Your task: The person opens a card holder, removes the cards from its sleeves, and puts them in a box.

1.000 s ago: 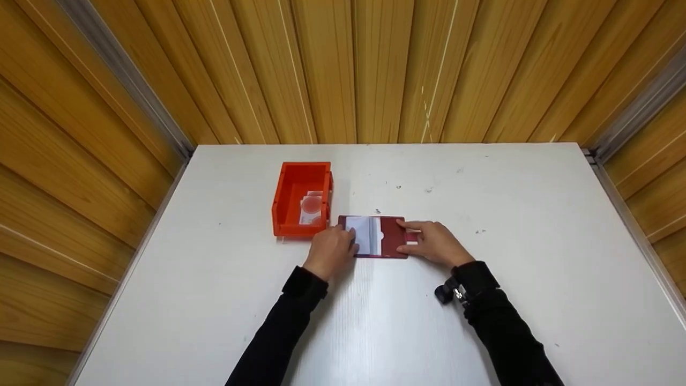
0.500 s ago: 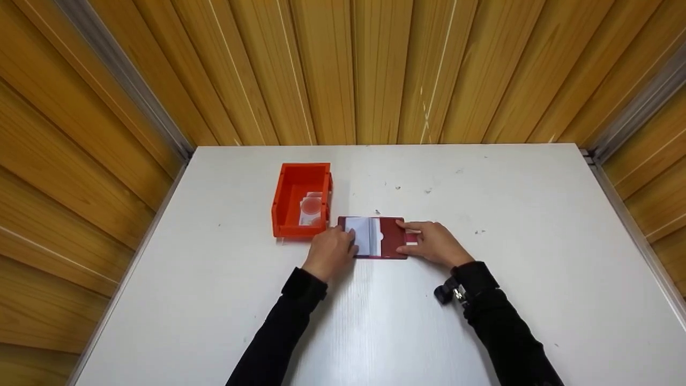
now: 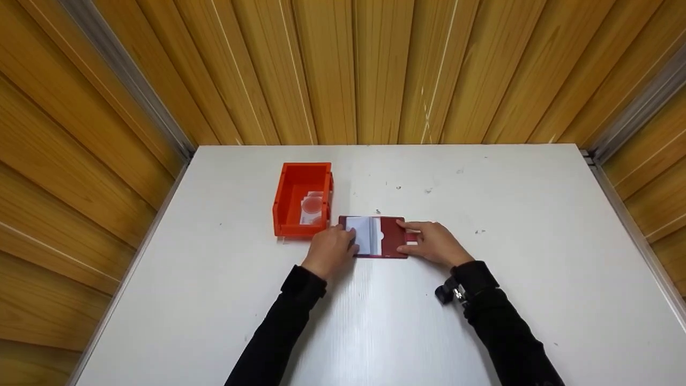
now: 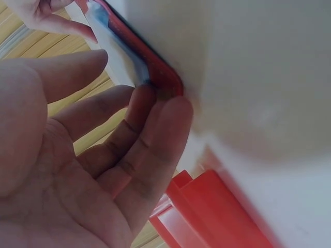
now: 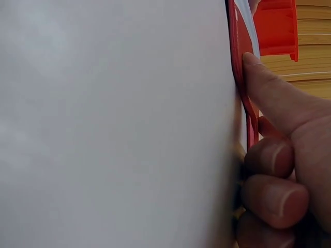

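Observation:
A dark red card holder lies unfolded on the white table, with pale clear sleeves on its left half. My left hand rests on its left end. In the left wrist view that hand's loosely bent fingers touch the holder's edge, the thumb apart from them. At the right end my right hand grips the holder by its edge. The right wrist view has the thumb on the cover and the other fingers curled below. A pink-and-white piece sticks out between the right thumb and forefinger; its kind is unclear.
An orange-red bin stands behind and left of the holder, close to my left hand. Several white cards with pinkish round marks lie in it. Wood-patterned panels surround the table at the back and sides.

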`<act>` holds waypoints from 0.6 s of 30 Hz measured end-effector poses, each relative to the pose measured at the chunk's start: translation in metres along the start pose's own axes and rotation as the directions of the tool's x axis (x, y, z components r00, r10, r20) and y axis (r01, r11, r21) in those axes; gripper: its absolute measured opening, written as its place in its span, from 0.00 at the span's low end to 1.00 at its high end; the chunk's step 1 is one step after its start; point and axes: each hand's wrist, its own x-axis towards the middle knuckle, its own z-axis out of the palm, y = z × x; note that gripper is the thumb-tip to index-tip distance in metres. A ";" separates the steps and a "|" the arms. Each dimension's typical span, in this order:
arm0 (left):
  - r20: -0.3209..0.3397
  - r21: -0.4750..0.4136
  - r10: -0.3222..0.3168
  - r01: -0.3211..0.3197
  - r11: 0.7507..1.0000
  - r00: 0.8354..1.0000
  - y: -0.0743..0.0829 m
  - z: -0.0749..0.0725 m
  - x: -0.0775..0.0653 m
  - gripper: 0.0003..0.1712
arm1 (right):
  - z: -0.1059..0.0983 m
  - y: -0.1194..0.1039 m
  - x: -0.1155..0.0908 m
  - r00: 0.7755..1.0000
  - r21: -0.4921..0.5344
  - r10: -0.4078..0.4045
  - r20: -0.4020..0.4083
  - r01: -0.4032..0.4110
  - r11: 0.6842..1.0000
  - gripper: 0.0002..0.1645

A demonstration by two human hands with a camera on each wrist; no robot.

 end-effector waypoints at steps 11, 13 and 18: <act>0.012 -0.020 0.009 -0.008 1.000 1.000 0.002 -0.007 -0.002 0.24 | -0.002 -0.004 -0.003 1.000 -0.015 -0.021 0.004 0.021 1.000 0.43; -0.018 -0.034 0.019 -0.020 0.999 1.000 0.003 -0.011 -0.002 0.23 | -0.004 -0.004 -0.004 1.000 -0.008 -0.028 -0.004 0.028 1.000 0.43; -0.176 -0.071 0.071 -0.085 0.994 0.982 -0.006 -0.031 0.001 0.26 | -0.018 -0.001 -0.004 0.992 -0.026 -0.037 -0.123 0.034 0.999 0.38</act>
